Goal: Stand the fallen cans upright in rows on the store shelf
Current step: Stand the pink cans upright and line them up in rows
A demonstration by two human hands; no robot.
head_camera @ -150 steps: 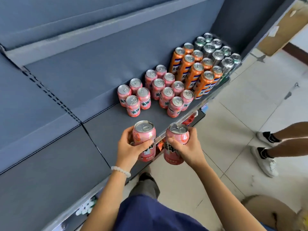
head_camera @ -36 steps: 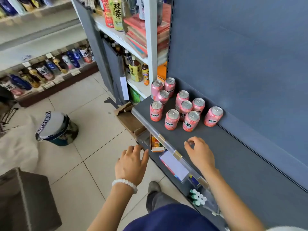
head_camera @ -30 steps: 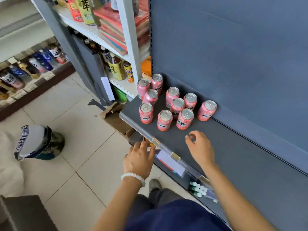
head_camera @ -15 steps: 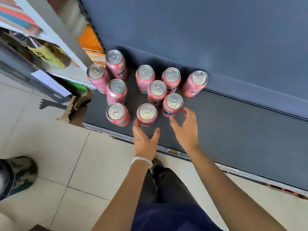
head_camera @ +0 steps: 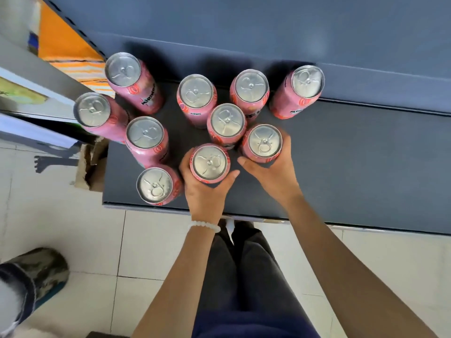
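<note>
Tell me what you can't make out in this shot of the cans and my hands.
- Head view: fingertips of the left hand and right hand, hidden behind the cans they grip.
- Labels on the pink cans: mostly out of sight from above.
- Dark round thing on the floor: cut by the left edge.

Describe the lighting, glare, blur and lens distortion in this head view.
Head view: soft daylight, dull sheen on the can lids; shadows behind the pink cans on the shelf; wide-angle lens splays outer cans outward; left hand and right hand sharp, orange corner at upper left blurred.
</note>
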